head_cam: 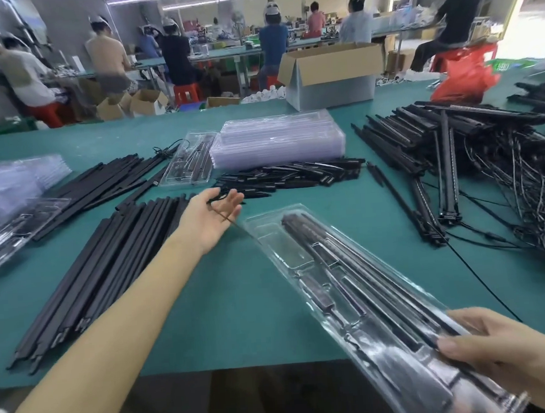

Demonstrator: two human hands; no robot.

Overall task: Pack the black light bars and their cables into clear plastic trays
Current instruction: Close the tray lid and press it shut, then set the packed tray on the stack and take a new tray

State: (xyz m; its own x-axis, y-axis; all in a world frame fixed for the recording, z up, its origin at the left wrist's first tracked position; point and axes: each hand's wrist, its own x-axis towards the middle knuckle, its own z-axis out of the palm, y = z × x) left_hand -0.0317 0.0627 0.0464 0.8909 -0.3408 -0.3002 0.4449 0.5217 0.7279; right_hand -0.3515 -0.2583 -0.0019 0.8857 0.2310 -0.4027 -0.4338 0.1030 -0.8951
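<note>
Right hand (497, 361) is seen gripping the near end of the tray (266, 235), which is held slanting over the table (239, 304). The left hand (211, 222) is stretched out with fingers straight, a thin dark strand (230, 221) lying across them. Gripped at one end only, the tray could be flexed or tipped and the bars (338, 256) seated in it slid out, and the strand could be snagged on its rim.

Head camera looks down across the table (270, 302)
</note>
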